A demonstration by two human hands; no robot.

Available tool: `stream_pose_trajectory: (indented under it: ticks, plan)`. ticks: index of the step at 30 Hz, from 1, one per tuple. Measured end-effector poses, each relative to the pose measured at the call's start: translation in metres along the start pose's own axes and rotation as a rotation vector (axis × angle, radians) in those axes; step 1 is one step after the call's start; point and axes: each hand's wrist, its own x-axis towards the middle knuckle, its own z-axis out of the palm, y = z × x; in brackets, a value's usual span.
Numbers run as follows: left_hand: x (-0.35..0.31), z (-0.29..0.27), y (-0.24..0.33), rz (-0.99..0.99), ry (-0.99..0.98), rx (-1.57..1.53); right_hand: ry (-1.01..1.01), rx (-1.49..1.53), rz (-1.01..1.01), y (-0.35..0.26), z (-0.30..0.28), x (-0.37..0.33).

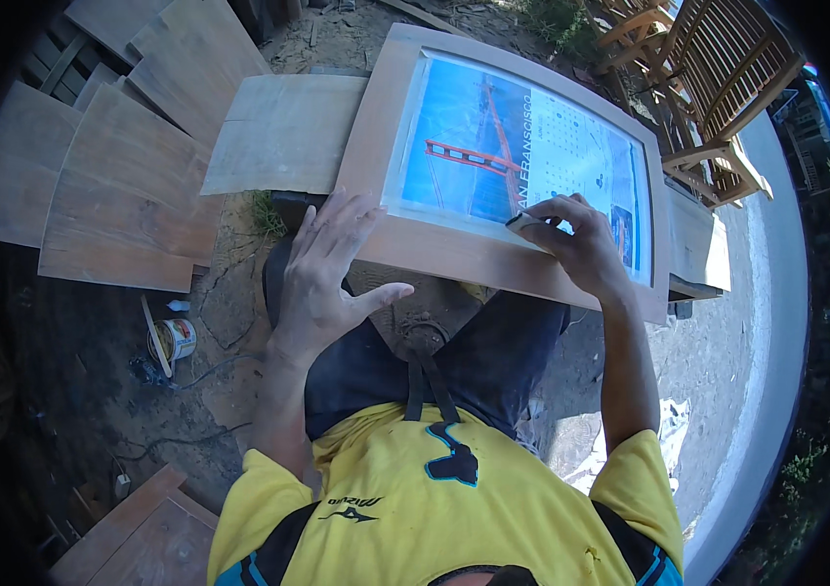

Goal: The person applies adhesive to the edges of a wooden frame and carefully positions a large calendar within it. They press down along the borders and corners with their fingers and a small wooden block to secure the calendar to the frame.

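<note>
A pale wooden frame (pixel 503 256) lies across a support in front of my knees. Inside its opening is a printed calendar poster (pixel 474 127) with a red bridge on a blue ground, under a shiny clear sheet. My left hand (pixel 332 259) is open, fingers spread, its fingertips at the near left corner of the frame. My right hand (pixel 576 239) pinches a small folded piece (pixel 524 224) with a dark edge, at the inner edge of the frame's near side. Fingers cover much of that piece, so its kind cannot be made out.
A bare board (pixel 278 132) lies under the frame's left side. Several wooden panels (pixel 122 186) lean at the left. A tin can (pixel 175 339) with a stick stands on the ground beside a cable. Slatted wooden chairs (pixel 727 68) stand far right; another panel (pixel 137 537) lies lower left.
</note>
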Motion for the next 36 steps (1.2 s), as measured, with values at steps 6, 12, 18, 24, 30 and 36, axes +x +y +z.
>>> stream_pose_trajectory:
  ticks: [6,12,18,24,30,36]
  plan:
    - [-0.02,0.036,-0.022,0.058,-0.088,0.106,-0.069,0.092,-0.175,-0.021,0.047,0.043]
    - [-0.021,0.039,-0.028,0.076,-0.002,0.097,0.037,0.05,-0.437,-0.051,0.099,0.086]
    - [-0.017,0.032,-0.025,0.101,0.002,0.126,-0.114,-0.143,-0.345,0.029,0.002,0.008]
    - [-0.003,0.04,-0.013,0.078,-0.119,0.146,-0.069,-0.052,-0.229,0.06,-0.003,-0.013]
    - [0.004,0.034,-0.007,0.143,-0.292,0.363,-0.031,-0.127,-0.338,0.042,0.012,-0.006]
    - [0.016,0.041,0.004,0.139,-0.322,0.336,-0.124,-0.414,0.196,0.121,-0.101,-0.101]
